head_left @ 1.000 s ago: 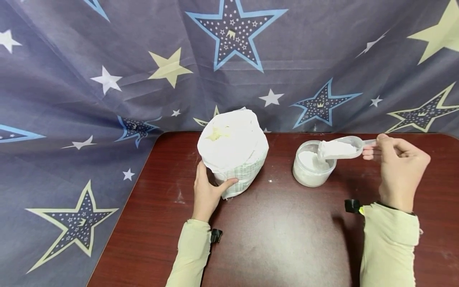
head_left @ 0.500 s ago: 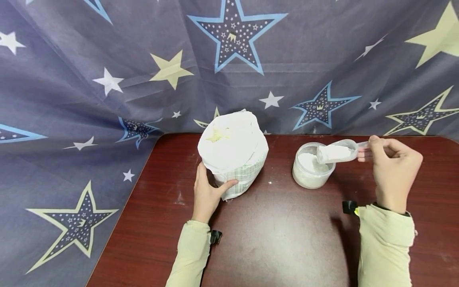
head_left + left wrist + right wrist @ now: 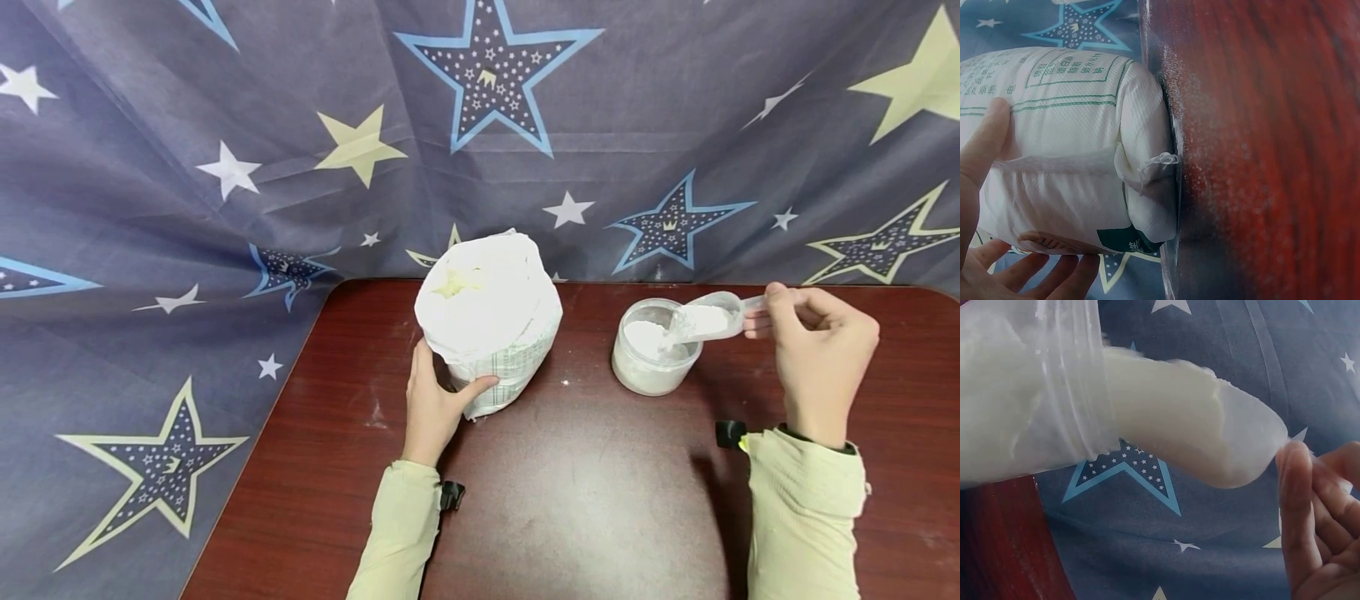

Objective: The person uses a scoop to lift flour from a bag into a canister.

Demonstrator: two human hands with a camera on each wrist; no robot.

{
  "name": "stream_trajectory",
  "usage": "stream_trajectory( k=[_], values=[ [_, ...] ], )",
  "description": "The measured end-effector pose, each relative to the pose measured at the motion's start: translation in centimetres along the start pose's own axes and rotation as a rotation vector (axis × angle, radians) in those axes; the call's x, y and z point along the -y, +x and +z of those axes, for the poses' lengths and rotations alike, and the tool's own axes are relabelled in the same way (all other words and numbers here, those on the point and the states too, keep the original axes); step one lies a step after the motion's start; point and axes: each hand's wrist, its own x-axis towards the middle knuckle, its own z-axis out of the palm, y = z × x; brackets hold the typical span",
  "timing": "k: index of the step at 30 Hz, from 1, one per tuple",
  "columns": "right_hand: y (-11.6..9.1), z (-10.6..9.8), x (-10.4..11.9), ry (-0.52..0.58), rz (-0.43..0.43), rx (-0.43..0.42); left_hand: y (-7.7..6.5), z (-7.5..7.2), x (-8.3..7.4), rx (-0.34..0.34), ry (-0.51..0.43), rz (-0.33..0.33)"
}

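Observation:
My left hand (image 3: 433, 410) holds the side of a white woven flour bag (image 3: 517, 354), thumb in front and fingers around the far side. The bag stands on the table with its mouth wide, white flour inside. Green print shows on the bag (image 3: 1063, 125) in the left wrist view. My right hand (image 3: 823, 354) pinches the handle of a clear plastic scoop (image 3: 731, 321). The scoop is tilted down to the left, its lip over the mouth of a clear round jar (image 3: 648, 382). Flour lies in the scoop and part-fills the jar (image 3: 1079, 381).
The dark red wooden table (image 3: 585, 500) bears a few specks of flour between the bag and jar. A grey-blue cloth (image 3: 300, 208) with stars hangs right behind the table and along its left side.
The scoop has shifted slightly left and tipped further over the jar, and flour has slid toward its lip and into the jar. The left hand and bag have stayed put.

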Motion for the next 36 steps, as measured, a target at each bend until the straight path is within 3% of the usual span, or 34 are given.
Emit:
stream_trajectory(
  k=[8,15,17,36],
  values=[
    [0.02,0.02,0.13,-0.060,-0.013,0.009,0.02,-0.03,-0.08,0.000,-0.004,-0.003],
    [-0.08,0.11,0.23,-0.342,-0.065,0.011,-0.03,-0.09,-0.08,0.006,-0.006,-0.010],
    [-0.13,0.20,0.26,-0.369,-0.070,0.014,-0.03,-0.08,-0.09,0.007,-0.004,-0.013],
    [-0.11,0.30,0.70,-0.361,-0.086,0.021,0.04,-0.01,-0.14,0.002,0.013,-0.011]
  ],
)
